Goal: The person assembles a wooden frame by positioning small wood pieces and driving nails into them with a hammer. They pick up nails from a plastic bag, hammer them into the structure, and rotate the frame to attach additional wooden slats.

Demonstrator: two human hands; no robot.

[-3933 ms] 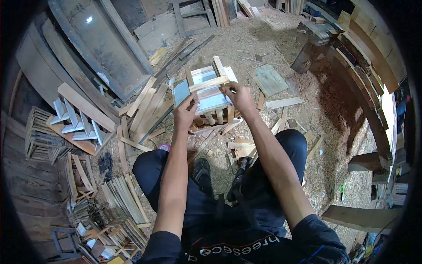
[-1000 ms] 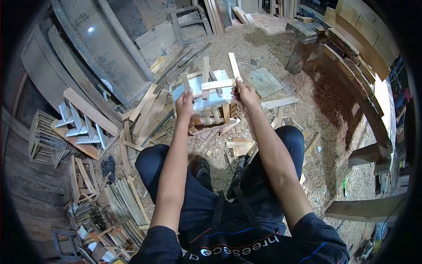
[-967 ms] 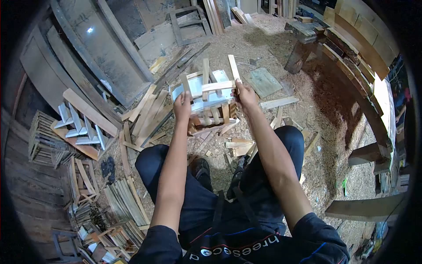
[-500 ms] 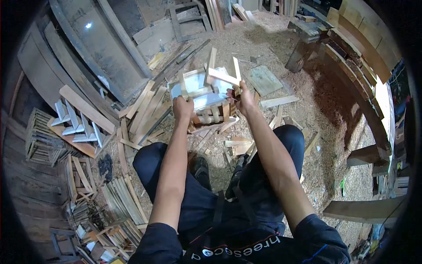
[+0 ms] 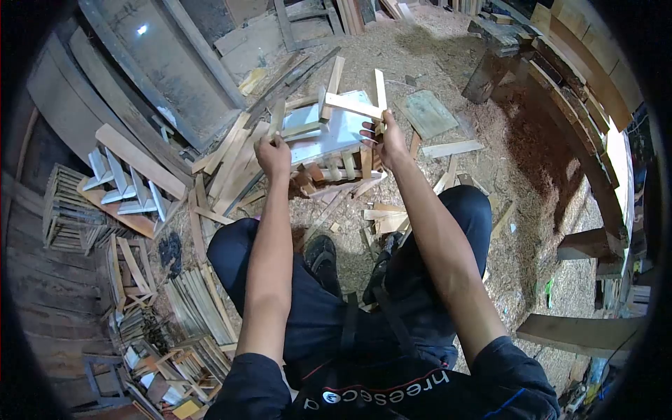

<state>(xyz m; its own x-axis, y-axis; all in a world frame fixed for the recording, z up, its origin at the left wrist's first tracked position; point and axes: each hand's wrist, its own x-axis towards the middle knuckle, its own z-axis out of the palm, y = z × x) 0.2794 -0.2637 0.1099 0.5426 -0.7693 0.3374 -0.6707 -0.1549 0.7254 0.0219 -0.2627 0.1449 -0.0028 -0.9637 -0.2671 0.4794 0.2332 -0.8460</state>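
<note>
A zigzag frame of pale wooden slats (image 5: pixel 353 105) spans my two hands above a white board (image 5: pixel 329 140). My left hand (image 5: pixel 274 154) is closed round its left end, fingers curled. At its right corner, the thumb of my right hand (image 5: pixel 389 143) presses on the wood; the other fingers are partly spread below, beside the upright slat (image 5: pixel 380 87). Under the white board, several short wood blocks (image 5: pixel 336 173) form a low support. How the slats are joined cannot be made out.
Small assembled wooden frames (image 5: pixel 122 183) lie at left beside a long plank (image 5: pixel 140 161). Bundled slats (image 5: pixel 196 308) rest at lower left. A greenish board (image 5: pixel 428 112) lies on the sawdust floor (image 5: pixel 532 280). Thick curved timbers (image 5: pixel 588 126) stand along the right.
My left hand has shifted left and slightly up with the frame's left end. My right hand's fingers are more spread. The view has shifted slightly.
</note>
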